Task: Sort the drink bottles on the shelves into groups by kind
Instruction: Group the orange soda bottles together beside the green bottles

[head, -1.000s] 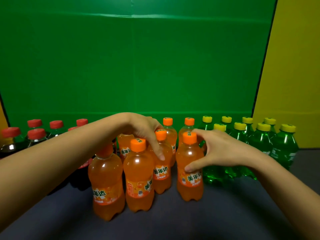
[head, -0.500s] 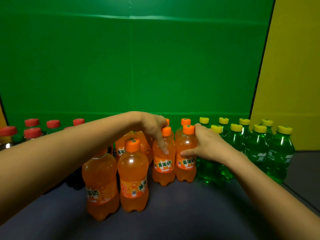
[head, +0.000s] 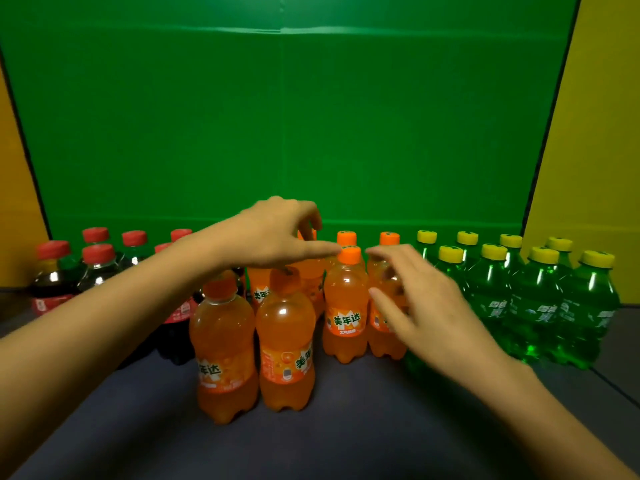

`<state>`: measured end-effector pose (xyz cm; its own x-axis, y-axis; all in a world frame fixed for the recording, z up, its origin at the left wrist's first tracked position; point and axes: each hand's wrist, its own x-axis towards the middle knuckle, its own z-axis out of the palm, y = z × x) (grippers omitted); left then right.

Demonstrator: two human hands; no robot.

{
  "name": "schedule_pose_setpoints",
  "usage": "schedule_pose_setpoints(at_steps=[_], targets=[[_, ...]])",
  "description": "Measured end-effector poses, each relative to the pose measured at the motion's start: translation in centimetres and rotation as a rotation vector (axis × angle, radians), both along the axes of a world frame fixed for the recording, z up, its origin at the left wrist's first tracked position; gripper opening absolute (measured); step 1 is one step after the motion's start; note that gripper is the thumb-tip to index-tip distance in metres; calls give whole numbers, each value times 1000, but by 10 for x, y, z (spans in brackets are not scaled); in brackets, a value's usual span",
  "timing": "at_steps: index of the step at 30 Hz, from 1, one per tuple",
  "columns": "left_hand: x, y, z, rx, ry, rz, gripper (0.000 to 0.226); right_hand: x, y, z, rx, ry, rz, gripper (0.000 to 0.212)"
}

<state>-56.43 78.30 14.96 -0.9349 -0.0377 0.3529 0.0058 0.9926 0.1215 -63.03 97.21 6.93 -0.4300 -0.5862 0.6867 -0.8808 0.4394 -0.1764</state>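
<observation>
Several orange soda bottles stand in the middle of the dark shelf (head: 346, 431). Two are at the front (head: 225, 358) (head: 285, 344), and a capped one (head: 346, 306) stands behind them beside another partly hidden by my right hand. Dark cola bottles with red caps (head: 52, 271) are grouped at the left. Green bottles with yellow caps (head: 540, 299) are grouped at the right. My left hand (head: 277, 237) hovers over the orange bottles' tops with fingers spread. My right hand (head: 419, 306) is open, just right of the orange bottles, a little blurred.
A green back wall (head: 311, 116) closes the shelf behind the bottles. Yellow side panels (head: 595, 150) stand at both ends. My forearms cross the front of the shelf from both lower corners.
Both hands pushed two orange bottles back toward the rear orange group, then let go. My right hand has drawn back off its bottle; my left has lifted above the caps.
</observation>
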Motion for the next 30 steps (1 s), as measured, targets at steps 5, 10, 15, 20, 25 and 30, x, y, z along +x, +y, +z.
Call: schedule_pose_setpoints(at_steps=[5, 10, 15, 20, 25, 30], targets=[[83, -25, -46, 196, 583, 33, 50, 25, -30, -35, 156, -394, 241, 81], [117, -34, -115, 417, 599, 179, 63, 27, -55, -67, 165, -541, 302, 77], [112, -31, -151, 473, 451, 177, 58, 25, -65, -77, 50, -440, 71, 80], [99, -36, -162, 481, 436, 94, 43, 35, -72, -70, 59, -269, -206, 68], [81, -37, -163, 483, 402, 100, 36, 44, -75, -67, 130, -198, -339, 52], [69, -38, -160, 420, 387, 128, 39, 40, -77, -74, 96, -240, -273, 27]])
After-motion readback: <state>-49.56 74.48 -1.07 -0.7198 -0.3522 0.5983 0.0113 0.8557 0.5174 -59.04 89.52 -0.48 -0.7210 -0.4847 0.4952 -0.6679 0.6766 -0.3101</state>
